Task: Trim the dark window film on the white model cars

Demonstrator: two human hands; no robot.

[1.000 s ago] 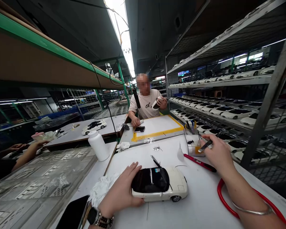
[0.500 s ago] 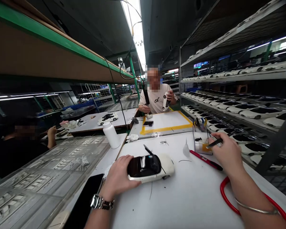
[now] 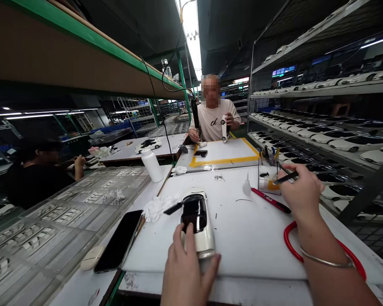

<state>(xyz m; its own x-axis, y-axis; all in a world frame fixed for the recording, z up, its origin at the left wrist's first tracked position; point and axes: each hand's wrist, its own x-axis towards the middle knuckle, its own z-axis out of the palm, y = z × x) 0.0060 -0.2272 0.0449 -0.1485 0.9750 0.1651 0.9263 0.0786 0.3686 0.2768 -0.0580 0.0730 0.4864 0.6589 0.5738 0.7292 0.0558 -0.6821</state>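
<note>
My left hand (image 3: 187, 272) grips a white model car with a black glossy roof (image 3: 198, 219) at the near edge of the white work mat (image 3: 242, 250), its length pointing away from me. My right hand (image 3: 301, 191) is shut on a slim black tool (image 3: 285, 177), close to a clear acrylic box of pens and tools (image 3: 267, 180). A red marker-like tool (image 3: 270, 200) lies just below that hand. A crumpled white cloth (image 3: 156, 208) and a small black tool (image 3: 172, 208) lie left of the car.
A phone (image 3: 118, 240) lies left of the mat, beside clear plastic trays (image 3: 67, 212). A white bottle (image 3: 152, 165) and a yellow-taped board (image 3: 223, 153) stand ahead. A person opposite holds a white car body (image 3: 224, 128). Shelves of model cars (image 3: 338, 140) line the right.
My left hand has turned the car lengthwise and pulled it toward me, uncovering the cloth and small black tool. My view has swung, and my right hand stays near the acrylic box.
</note>
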